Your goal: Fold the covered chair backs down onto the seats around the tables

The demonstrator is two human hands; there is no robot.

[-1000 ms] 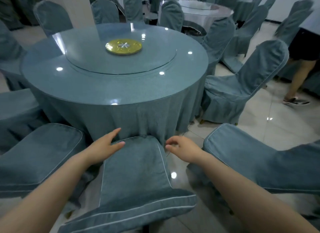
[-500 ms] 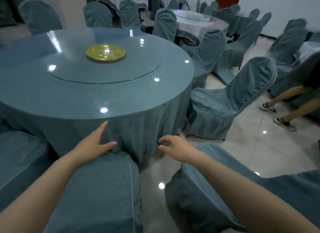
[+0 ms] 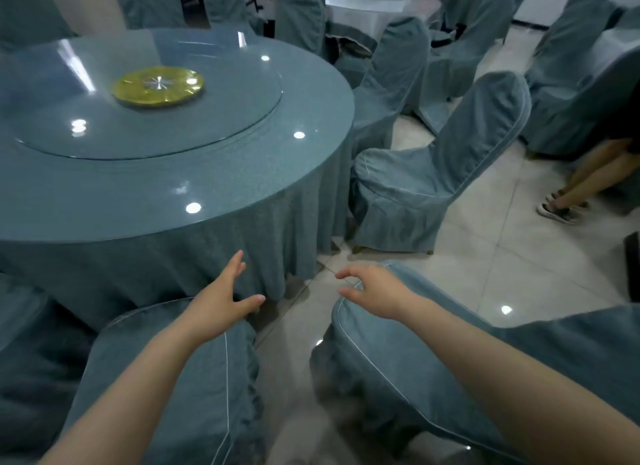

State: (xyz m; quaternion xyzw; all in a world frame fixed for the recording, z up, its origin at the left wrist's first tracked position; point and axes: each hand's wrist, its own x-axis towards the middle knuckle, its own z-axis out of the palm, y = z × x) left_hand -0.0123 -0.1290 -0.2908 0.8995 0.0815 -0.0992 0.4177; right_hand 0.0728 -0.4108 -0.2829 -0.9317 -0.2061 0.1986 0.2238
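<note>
Risk of right hand (image 3: 372, 293), loosely curled and empty, pinching only slack chair cover (image 3: 391, 357) and slipping; left hand (image 3: 221, 302) spread, empty.

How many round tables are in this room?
2: the near table, left, with the gold disc; the far table, top centre behind it. More may be hidden.
</note>
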